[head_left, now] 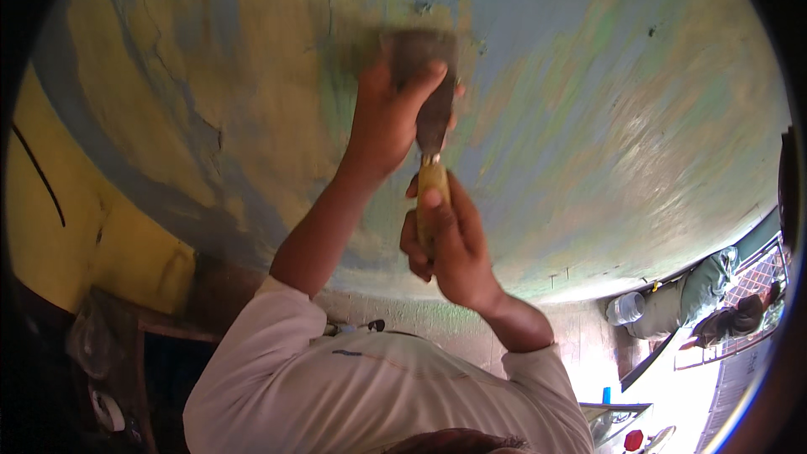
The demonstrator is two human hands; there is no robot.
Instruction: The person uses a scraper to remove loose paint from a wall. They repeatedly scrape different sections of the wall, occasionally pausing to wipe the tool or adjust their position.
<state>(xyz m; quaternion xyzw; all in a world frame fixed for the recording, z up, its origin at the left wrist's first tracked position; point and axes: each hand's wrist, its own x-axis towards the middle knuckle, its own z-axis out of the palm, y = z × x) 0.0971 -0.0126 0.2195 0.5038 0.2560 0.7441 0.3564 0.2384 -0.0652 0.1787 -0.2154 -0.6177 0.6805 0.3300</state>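
A broad putty knife [435,122] with a dark, wide blade and a pale yellowish handle points up against the painted wall [580,109]. My right hand [458,256] is closed round its handle, thumb along the top. Higher up, my left hand [382,113] grips the blade, its thumb pressed on the face and its fingers behind. The blade's wide end is blurred and looks to be at the wall surface. Yellow, blue and green patches cover the wall, with cracks on the left and small chips near the blade.
A black cable [38,172] hangs on a yellow wall at left, above dark furniture [181,332] and a clear plastic bag [91,340]. At right are a whitish bucket [625,308], green cloth [710,286] and a metal grille. A table edge [618,406] shows at lower right.
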